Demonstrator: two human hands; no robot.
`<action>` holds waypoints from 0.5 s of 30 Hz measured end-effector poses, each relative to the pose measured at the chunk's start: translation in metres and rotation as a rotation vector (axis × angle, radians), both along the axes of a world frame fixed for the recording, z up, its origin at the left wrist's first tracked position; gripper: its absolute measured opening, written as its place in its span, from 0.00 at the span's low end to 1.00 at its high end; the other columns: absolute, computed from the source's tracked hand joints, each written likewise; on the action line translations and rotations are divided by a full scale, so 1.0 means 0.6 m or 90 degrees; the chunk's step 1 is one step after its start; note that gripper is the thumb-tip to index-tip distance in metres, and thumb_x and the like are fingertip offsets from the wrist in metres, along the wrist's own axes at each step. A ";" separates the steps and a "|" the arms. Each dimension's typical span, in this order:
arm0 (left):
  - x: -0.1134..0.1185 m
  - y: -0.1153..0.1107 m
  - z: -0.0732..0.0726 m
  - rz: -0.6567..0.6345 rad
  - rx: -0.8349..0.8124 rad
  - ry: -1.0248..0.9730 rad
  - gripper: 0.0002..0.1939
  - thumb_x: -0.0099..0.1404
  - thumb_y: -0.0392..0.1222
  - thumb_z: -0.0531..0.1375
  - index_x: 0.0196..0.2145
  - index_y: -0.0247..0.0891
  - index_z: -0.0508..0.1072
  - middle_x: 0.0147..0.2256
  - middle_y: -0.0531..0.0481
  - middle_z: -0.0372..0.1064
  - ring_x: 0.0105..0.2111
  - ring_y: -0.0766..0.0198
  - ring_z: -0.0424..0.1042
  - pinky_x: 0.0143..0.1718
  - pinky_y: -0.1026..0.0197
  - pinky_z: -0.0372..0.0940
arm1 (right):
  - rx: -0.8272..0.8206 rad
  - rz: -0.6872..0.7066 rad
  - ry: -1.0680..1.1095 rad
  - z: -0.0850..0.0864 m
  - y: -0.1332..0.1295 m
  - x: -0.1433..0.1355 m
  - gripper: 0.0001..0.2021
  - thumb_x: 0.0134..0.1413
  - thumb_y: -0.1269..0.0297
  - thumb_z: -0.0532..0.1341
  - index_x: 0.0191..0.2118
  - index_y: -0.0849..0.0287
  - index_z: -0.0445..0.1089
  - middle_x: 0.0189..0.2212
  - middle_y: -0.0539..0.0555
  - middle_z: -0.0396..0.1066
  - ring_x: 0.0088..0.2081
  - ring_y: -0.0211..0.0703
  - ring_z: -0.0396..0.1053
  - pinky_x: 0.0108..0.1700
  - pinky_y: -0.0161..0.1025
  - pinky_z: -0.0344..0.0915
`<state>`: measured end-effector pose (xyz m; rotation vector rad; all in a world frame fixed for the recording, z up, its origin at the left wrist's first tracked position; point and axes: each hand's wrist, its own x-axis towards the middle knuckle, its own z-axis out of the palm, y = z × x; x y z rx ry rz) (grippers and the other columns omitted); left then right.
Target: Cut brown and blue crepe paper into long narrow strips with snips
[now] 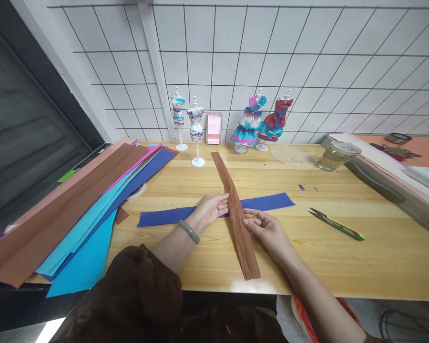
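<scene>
A long brown crepe paper strip point(241, 233) runs away from me across the middle of the table. My left hand point(211, 207) pinches its left edge near the middle. On the opposite edge, slightly nearer to me, my right hand point(266, 229) grips the strip between thumb and fingers. Beneath it, crossing from left to right, lies a blue paper strip point(268, 203); its middle is partly hidden by my left hand and the brown strip. Thread snips point(338, 224) with yellow-green handles rest to the right of my right hand.
Stacked coloured paper sheets point(82, 200) cover the table's left side. Small dress forms point(196, 126) in paper outfits stand along the back with a phone point(213, 128). A cup of liquid point(338, 156) stands at right beside a long plastic-wrapped bundle point(389, 190). Blue paper scraps point(301, 187) lie nearby.
</scene>
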<state>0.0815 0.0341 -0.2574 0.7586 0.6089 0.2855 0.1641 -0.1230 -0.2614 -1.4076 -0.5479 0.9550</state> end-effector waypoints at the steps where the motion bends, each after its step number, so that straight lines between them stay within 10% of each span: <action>1: 0.000 0.000 0.000 0.001 0.002 -0.002 0.02 0.58 0.31 0.58 0.30 0.30 0.70 0.28 0.44 0.72 0.29 0.65 0.72 0.38 0.62 0.65 | 0.003 0.001 0.004 0.000 0.000 0.000 0.24 0.38 0.56 0.68 0.44 0.60 0.67 0.27 0.52 0.73 0.29 0.40 0.70 0.35 0.37 0.67; 15: 0.003 -0.005 -0.010 0.017 0.117 0.022 0.05 0.57 0.34 0.60 0.27 0.33 0.66 0.26 0.47 0.70 0.27 0.64 0.72 0.35 0.56 0.67 | -0.008 -0.005 0.055 0.001 0.009 -0.003 0.20 0.40 0.57 0.67 0.40 0.59 0.70 0.31 0.53 0.74 0.30 0.39 0.71 0.31 0.35 0.68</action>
